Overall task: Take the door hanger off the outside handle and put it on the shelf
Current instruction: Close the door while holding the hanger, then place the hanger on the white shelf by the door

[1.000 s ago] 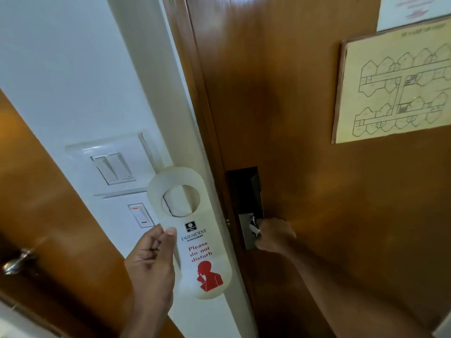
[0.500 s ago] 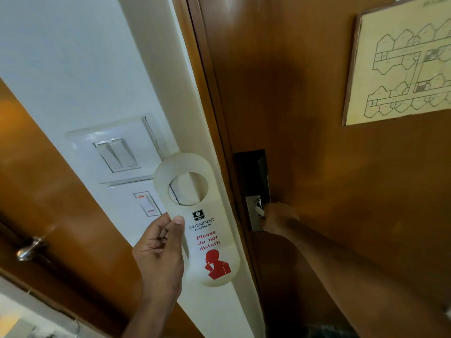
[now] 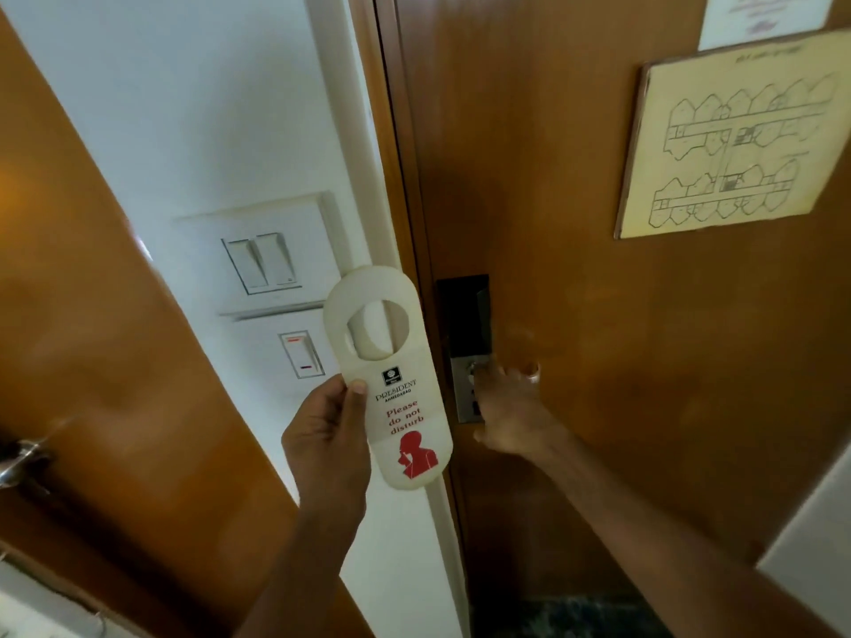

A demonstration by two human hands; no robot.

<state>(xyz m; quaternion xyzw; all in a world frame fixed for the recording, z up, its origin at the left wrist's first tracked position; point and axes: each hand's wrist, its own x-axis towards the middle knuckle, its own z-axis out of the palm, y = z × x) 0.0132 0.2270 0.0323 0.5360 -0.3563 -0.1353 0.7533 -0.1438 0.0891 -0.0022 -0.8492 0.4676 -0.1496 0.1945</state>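
The white door hanger (image 3: 416,375), with a round hole on top and red "Please do not disturb" print, is upright in front of the white door frame. My left hand (image 3: 322,448) pinches its left edge between thumb and fingers. My right hand (image 3: 511,412) lies over the handle of the brown door (image 3: 552,177), just below the dark lock plate (image 3: 465,315). Its fingers are stretched out and slightly blurred. The handle itself is hidden under that hand. No shelf is in view.
White wall switches (image 3: 262,264) sit left of the door frame. A framed floor plan (image 3: 737,140) hangs on the door at upper right. A second brown door stands at the left, with a metal handle (image 3: 18,458).
My right hand was fisted around the door handle; now its fingers are spread over it. The left hand keeps holding the hanger, which has shifted slightly right toward the door edge.
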